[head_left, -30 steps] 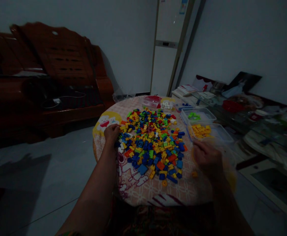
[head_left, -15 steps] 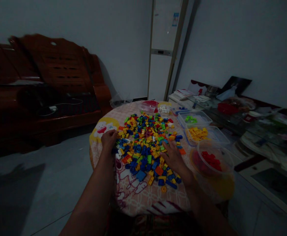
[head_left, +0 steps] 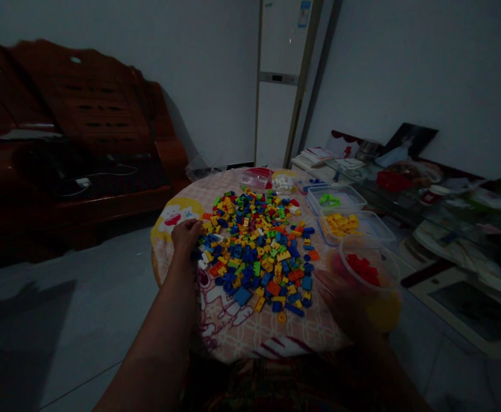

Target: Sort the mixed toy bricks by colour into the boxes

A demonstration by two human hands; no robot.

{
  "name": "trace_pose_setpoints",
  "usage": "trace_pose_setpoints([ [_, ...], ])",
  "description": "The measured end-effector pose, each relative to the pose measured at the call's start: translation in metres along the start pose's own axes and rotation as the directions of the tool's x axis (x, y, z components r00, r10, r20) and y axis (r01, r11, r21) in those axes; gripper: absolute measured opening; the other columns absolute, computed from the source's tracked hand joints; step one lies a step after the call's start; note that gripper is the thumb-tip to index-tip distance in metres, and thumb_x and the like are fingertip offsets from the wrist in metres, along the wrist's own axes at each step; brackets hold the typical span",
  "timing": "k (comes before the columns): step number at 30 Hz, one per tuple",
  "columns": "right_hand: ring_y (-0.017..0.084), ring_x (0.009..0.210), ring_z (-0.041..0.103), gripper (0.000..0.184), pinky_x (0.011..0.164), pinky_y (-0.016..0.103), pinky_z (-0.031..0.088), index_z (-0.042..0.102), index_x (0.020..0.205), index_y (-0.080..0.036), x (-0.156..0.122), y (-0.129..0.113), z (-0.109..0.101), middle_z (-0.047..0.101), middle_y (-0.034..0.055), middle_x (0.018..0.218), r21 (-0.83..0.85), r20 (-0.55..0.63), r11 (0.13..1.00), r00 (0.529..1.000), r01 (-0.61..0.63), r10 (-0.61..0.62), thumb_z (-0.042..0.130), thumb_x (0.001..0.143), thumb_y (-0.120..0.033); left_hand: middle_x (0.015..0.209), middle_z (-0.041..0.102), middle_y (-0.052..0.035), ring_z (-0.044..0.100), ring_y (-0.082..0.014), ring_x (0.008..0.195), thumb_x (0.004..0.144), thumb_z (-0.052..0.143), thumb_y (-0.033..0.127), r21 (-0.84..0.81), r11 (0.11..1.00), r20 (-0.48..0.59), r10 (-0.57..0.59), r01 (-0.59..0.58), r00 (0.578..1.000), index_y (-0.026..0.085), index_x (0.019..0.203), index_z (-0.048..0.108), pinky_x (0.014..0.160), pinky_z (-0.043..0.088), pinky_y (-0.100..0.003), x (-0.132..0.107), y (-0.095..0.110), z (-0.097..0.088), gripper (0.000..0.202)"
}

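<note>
A large loose pile of toy building bricks (head_left: 250,257), in yellow, blue, green, orange and red, is spread over a round table. At the pile's left edge my left hand (head_left: 185,233) rests with its fingers curled together; whatever they may hold is hidden. My right hand (head_left: 340,297) is at the right of the pile, apart from it, close to the round tub (head_left: 390,274) of red bricks (head_left: 363,270). Motion and dim light smear its fingers, so I cannot see whether it holds anything.
Right of the pile stand clear boxes with yellow bricks (head_left: 341,224) and green bricks (head_left: 330,199). Farther back are a container of white pieces (head_left: 283,182) and a clear plastic container (head_left: 255,177). A cluttered glass table (head_left: 368,183) adjoins on the right; a wooden bench (head_left: 100,114) is left.
My right hand has drawn back from the pile, moving right and nearer to me, beside the tub. My left hand stays at the pile's left edge. The camera view has shifted slightly.
</note>
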State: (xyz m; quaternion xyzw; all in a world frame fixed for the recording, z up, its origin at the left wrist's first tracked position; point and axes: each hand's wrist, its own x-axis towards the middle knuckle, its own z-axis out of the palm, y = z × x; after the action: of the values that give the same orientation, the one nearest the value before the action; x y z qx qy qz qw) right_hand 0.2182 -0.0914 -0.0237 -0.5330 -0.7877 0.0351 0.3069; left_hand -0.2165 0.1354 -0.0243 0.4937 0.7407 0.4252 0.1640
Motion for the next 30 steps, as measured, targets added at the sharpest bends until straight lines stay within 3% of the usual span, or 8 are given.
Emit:
trace_pose_setpoints([
  [4, 0.029, 0.136, 0.05, 0.045, 0.109, 0.056, 0.046, 0.057, 0.139, -0.026, -0.026, 0.004, 0.023, 0.055, 0.0101, 0.146, -0.05, -0.098, 0.997, 0.993, -0.064, 0.059, 0.049, 0.095, -0.028, 0.1, 0.076, -0.009, 0.068, -0.0248, 0.097, 0.077, 0.059, 0.04, 0.007, 1.0, -0.008, 0.022, -0.022, 1.0, 0.015, 0.1, 0.075, 0.089, 0.051, -0.032, 0.002, -0.004, 0.002, 0.038],
  [8, 0.028, 0.133, 0.053, 0.048, 0.11, 0.056, 0.045, 0.062, 0.135, -0.023, -0.008, -0.001, 0.043, 0.059, 0.0111, 0.141, 0.004, -0.164, 0.994, 0.98, -0.111, 0.11, 0.042, 0.091, -0.018, 0.101, 0.076, -0.0097, 0.068, -0.0252, 0.096, 0.078, 0.058, 0.041, -0.007, 1.0, -0.007, 0.003, -0.003, 1.0, 0.014, 0.102, 0.075, 0.089, 0.051, -0.032, 0.003, -0.006, 0.004, 0.04],
  [12, 0.027, 0.132, 0.053, 0.052, 0.109, 0.052, 0.046, 0.061, 0.136, -0.021, 0.025, -0.011, 0.04, 0.058, 0.0127, 0.142, 0.094, -0.178, 0.995, 0.983, -0.039, 0.056, 0.04, 0.089, -0.015, 0.102, 0.076, -0.0094, 0.068, -0.0248, 0.097, 0.077, 0.058, 0.04, -0.011, 1.0, 0.002, 0.004, -0.004, 1.0, 0.013, 0.103, 0.075, 0.09, 0.051, -0.032, 0.002, -0.005, 0.003, 0.04],
  [15, 0.026, 0.133, 0.052, 0.053, 0.11, 0.05, 0.045, 0.06, 0.136, -0.019, 0.034, -0.019, 0.027, 0.058, 0.0124, 0.142, 0.119, -0.176, 0.993, 0.984, 0.019, 0.003, 0.039, 0.088, -0.012, 0.101, 0.076, -0.0084, 0.068, -0.0247, 0.098, 0.077, 0.059, 0.039, 0.003, 1.0, -0.013, 0.016, -0.016, 1.0, 0.014, 0.1, 0.076, 0.091, 0.05, -0.032, 0.001, -0.003, 0.002, 0.038],
  [19, 0.024, 0.13, 0.055, 0.053, 0.11, 0.049, 0.047, 0.061, 0.135, -0.022, 0.015, -0.018, 0.021, 0.062, 0.0102, 0.137, 0.077, -0.183, 0.996, 0.981, -0.051, 0.064, 0.039, 0.088, -0.011, 0.098, 0.076, -0.0069, 0.068, -0.0238, 0.096, 0.077, 0.059, 0.038, -0.005, 1.0, -0.007, 0.016, -0.016, 1.0, 0.015, 0.098, 0.076, 0.089, 0.051, -0.031, 0.0, -0.002, 0.002, 0.035],
  [24, 0.026, 0.127, 0.057, 0.042, 0.106, 0.052, 0.049, 0.064, 0.13, -0.023, -0.018, -0.009, 0.033, 0.065, 0.0109, 0.132, 0.03, -0.218, 0.995, 0.971, -0.094, 0.098, 0.044, 0.094, -0.021, 0.098, 0.076, -0.0066, 0.068, -0.0232, 0.095, 0.077, 0.059, 0.037, -0.024, 1.0, -0.013, 0.013, -0.013, 1.0, 0.015, 0.1, 0.075, 0.088, 0.051, -0.03, 0.0, -0.002, 0.004, 0.036],
  [30, 0.026, 0.127, 0.057, 0.048, 0.106, 0.052, 0.048, 0.064, 0.132, -0.025, 0.0, -0.009, 0.049, 0.063, 0.0107, 0.135, 0.125, -0.211, 0.984, 0.966, -0.123, 0.148, 0.039, 0.092, -0.017, 0.099, 0.076, -0.0076, 0.068, -0.025, 0.097, 0.076, 0.059, 0.038, -0.019, 1.0, -0.007, 0.024, -0.024, 1.0, 0.016, 0.097, 0.076, 0.09, 0.051, -0.032, 0.0, -0.002, 0.001, 0.035],
])
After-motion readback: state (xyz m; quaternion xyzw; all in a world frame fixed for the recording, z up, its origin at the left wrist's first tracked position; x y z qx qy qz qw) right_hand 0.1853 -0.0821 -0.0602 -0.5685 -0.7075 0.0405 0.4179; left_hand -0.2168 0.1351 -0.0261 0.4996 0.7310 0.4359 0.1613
